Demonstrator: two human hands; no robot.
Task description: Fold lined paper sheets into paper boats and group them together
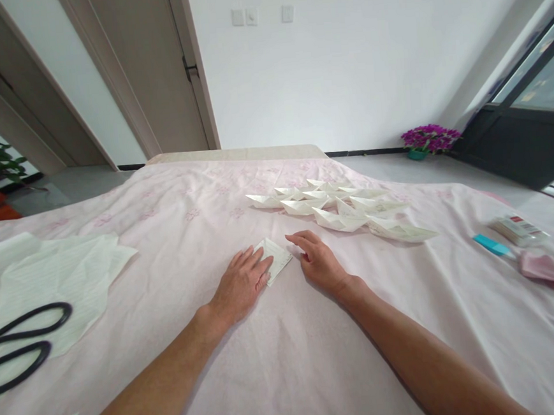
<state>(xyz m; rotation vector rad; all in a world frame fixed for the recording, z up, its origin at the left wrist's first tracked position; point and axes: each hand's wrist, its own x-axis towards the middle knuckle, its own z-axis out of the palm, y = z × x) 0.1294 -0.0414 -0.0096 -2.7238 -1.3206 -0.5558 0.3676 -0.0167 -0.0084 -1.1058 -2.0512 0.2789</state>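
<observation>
A small folded piece of white paper [280, 266], turned like a diamond, lies on the pink tablecloth [289, 366]. My left hand [243, 279] rests flat over its left part, fingers stretched and pressing it down; part of the paper is hidden beneath them. Just off the paper's right corner is my right hand [320, 263], its index finger pointing out toward the paper and the other fingers curled. Nothing shows in its grasp. Beyond my right hand, several folded paper boats [340, 220] stand close together in rows.
At the left, black-handled scissors [44, 329] lie on loose white paper sheets [84, 264]. A small box [518, 230], a light-blue object [491, 244] and a pink item [544, 267] sit at the right. Purple flowers [429, 138] stand on the floor beyond.
</observation>
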